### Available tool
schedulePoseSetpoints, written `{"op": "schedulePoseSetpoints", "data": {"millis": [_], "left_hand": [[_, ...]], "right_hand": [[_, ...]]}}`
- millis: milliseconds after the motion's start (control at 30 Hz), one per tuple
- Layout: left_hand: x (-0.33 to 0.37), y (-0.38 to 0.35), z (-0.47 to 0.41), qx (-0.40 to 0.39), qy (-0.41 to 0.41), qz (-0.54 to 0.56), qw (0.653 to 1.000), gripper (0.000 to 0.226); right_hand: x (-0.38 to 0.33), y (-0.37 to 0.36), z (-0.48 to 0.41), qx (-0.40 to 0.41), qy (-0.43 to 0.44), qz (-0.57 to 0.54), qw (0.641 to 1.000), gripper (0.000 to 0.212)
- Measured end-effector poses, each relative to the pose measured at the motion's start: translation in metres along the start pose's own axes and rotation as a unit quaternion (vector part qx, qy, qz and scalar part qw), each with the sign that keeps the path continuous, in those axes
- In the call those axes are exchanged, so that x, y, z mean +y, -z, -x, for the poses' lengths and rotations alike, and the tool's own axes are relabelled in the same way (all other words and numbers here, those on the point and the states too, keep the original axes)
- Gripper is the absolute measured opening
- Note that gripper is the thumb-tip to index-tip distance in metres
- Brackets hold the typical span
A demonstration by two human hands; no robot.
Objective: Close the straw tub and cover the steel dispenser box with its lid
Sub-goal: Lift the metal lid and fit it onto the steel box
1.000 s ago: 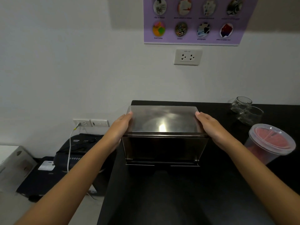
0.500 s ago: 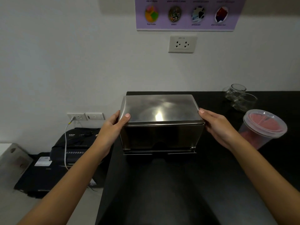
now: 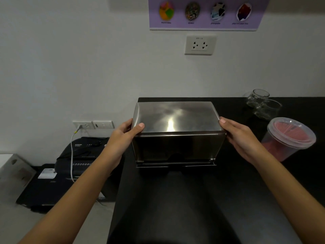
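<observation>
The steel dispenser box (image 3: 175, 148) stands on the black counter (image 3: 175, 199), near its left end. Its steel lid (image 3: 175, 117) sits flat on top of the box. My left hand (image 3: 125, 136) grips the lid's left end, thumb on top. My right hand (image 3: 237, 136) holds the lid's right end, fingers against the side. The straw tub (image 3: 288, 138), clear plastic with red straws inside, stands to the right with its clear lid on top.
Two empty glass jars (image 3: 262, 103) stand at the back right of the counter. A wall socket (image 3: 199, 44) and a purple poster (image 3: 204, 13) are on the wall behind. Left of the counter, on the floor, sits a black shredder (image 3: 82, 152) with a white cable.
The lid went from hovering over the box to resting down on it. Both hands slid from the lid's far corners to its near corners.
</observation>
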State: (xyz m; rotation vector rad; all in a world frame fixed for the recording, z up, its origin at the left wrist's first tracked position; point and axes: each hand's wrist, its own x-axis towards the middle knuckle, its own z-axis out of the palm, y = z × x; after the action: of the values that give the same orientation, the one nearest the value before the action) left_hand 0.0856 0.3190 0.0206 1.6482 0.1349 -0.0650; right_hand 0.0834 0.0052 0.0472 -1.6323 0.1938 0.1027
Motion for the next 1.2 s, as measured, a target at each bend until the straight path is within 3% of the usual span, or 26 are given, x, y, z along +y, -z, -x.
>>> {"op": "schedulePoseSetpoints", "data": {"millis": [333,533,667,1200], "left_hand": [[0.026,-0.004,-0.044,0.040,0.075,0.013,0.996,0.053],[0.032,-0.008,-0.058,0.011,0.114,0.050,0.992,0.060],[0.029,-0.011,-0.060,0.011,0.100,0.054,0.993,0.044],[0.033,-0.019,-0.060,0.077,0.099,0.032,0.992,0.043]], "right_hand": [[-0.027,-0.008,-0.034,0.013,-0.008,0.029,0.999,0.043],[-0.038,-0.014,-0.051,-0.022,-0.028,0.031,0.999,0.049],[-0.035,-0.012,-0.056,-0.034,-0.039,0.048,0.997,0.051],[-0.024,-0.014,-0.062,0.028,0.014,0.043,0.999,0.035]]}}
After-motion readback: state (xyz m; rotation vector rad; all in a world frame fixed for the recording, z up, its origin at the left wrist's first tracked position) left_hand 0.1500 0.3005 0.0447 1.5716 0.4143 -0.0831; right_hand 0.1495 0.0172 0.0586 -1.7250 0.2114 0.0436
